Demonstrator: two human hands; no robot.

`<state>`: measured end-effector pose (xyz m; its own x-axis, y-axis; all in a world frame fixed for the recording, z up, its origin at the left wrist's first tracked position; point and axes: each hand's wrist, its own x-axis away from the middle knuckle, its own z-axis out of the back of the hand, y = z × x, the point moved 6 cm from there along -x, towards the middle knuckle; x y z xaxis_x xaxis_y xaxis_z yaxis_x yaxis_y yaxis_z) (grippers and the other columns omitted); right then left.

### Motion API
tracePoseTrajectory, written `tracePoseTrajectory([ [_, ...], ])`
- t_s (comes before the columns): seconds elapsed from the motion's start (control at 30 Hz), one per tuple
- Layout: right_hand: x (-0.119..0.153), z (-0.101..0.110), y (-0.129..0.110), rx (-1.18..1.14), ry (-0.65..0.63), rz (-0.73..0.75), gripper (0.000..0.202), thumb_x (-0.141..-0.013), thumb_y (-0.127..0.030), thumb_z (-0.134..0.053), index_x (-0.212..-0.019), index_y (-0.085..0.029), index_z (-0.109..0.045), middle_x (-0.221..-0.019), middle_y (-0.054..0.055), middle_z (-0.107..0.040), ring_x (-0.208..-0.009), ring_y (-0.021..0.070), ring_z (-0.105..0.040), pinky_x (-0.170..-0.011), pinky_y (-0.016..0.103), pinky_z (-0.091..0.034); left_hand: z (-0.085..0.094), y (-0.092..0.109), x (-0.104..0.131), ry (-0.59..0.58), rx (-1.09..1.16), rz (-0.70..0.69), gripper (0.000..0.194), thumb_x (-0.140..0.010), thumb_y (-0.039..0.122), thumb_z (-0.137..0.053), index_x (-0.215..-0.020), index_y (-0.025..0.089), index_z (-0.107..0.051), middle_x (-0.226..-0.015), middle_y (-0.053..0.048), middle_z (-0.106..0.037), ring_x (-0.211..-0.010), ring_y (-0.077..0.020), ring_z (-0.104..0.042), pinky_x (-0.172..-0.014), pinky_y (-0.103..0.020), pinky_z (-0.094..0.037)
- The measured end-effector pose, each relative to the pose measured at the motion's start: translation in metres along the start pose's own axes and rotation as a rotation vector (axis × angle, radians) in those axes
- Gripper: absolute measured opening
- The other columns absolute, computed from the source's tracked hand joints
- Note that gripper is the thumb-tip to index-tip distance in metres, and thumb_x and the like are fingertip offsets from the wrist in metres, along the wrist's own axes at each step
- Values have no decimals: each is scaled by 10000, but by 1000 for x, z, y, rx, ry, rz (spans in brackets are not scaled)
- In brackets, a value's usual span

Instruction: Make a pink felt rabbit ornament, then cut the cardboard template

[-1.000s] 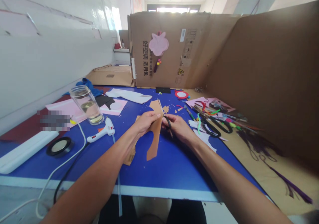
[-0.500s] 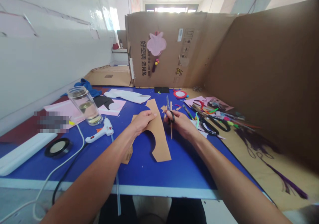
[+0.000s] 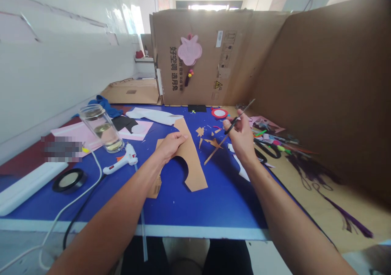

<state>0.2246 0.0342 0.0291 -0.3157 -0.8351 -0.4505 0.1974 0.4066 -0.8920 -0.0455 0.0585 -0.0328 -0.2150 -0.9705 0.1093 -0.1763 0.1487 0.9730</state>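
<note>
A brown cardboard piece (image 3: 195,167) with a curved cut-out is pinched between the thumb and fingers of my left hand (image 3: 171,146). Another cardboard piece (image 3: 154,188) lies partly under that hand. My right hand (image 3: 242,138) is raised to the right, closed around the black handles of a pair of scissors (image 3: 231,126). A thin cardboard strip (image 3: 216,149) slants down to the left from the same hand. Small cardboard scraps (image 3: 200,131) lie on the blue table between my hands.
At the left are a glass jar (image 3: 105,130), a white glue gun (image 3: 122,161) and black tape (image 3: 69,180). Larger scissors (image 3: 269,148) and craft bits lie at the right. A tall cardboard panel (image 3: 238,59) stands behind.
My right hand has moved right and slightly up with the scissors and strip, away from the cardboard. More scraps are visible. My left hand keeps its hold.
</note>
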Motion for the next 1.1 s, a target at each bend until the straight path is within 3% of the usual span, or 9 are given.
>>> tracePoseTrajectory([
  [0.1,-1,15,-11,26,178,115,864,-922,-682,-754,-1647,-313,-463,-1469,143,-660,-1356,347,-642,-1143,566,-520,0,0,0,-4,-24,-5,399,-707,485,-975,-837,178,-755,-782,-72,-795,-731,-228,-754,-711,-337,-599],
  [0.17,-1,17,-14,8,193,127,747,-933,-670,-756,-1566,-326,-558,-1426,126,-692,-1337,348,-653,-1148,562,-526,-1,1,1,-10,-30,-12,406,-707,491,-974,-845,175,-758,-790,-70,-795,-738,-227,-755,-718,-338,-599],
  [0.3,7,-14,3,-119,-153,-120,675,-850,-722,-818,-1339,-269,-710,-1246,92,-786,-1231,329,-712,-1015,493,-609,-1,3,2,-12,-32,-4,408,-697,491,-973,-829,173,-755,-799,-73,-796,-735,-225,-749,-721,-340,-595],
  [0.4,29,-50,22,-267,-431,-370,691,-828,-735,-840,-1318,-262,-724,-1263,106,-801,-1245,302,-719,-923,387,-624,-1,5,3,10,-41,7,398,-694,481,-970,-821,176,-749,-800,-73,-794,-721,-222,-739,-703,-335,-584],
  [0.6,47,-88,44,-290,-633,-521,660,-827,-718,-862,-1306,-284,-730,-1285,77,-805,-1268,265,-713,-1003,356,-594,-3,7,4,6,-57,-3,389,-704,469,-958,-854,170,-761,-812,-78,-796,-711,-217,-729,-691,-332,-577],
  [0.73,25,-76,51,-77,-498,-401,668,-792,-670,-912,-1280,-246,-742,-1309,96,-794,-1264,301,-707,-1046,412,-574,-1,4,3,21,-61,14,387,-693,463,-964,-839,173,-754,-808,-74,-795,-705,-215,-731,-682,-327,-573],
  [0.87,10,-46,45,-161,-423,-432,634,-824,-715,-872,-1223,-236,-758,-1222,113,-819,-1130,272,-749,-945,370,-603,1,3,1,17,-58,18,397,-701,479,-963,-866,175,-767,-837,-84,-804,-727,-228,-744,-698,-342,-584],
  [0.93,13,-36,36,-241,-538,-494,630,-842,-739,-850,-1214,-235,-777,-1171,124,-835,-1025,251,-771,-876,350,-623,2,3,1,15,-59,13,384,-719,474,-958,-868,176,-767,-848,-88,-806,-731,-229,-746,-702,-346,-586],
  [1.1,39,-34,18,-306,-1041,-638,645,-848,-713,-865,-1239,-203,-809,-1070,134,-857,-955,243,-794,-856,345,-640,3,6,2,25,-69,-11,344,-759,464,-931,-855,186,-752,-802,-72,-784,-715,-227,-741,-685,-346,-585],
])
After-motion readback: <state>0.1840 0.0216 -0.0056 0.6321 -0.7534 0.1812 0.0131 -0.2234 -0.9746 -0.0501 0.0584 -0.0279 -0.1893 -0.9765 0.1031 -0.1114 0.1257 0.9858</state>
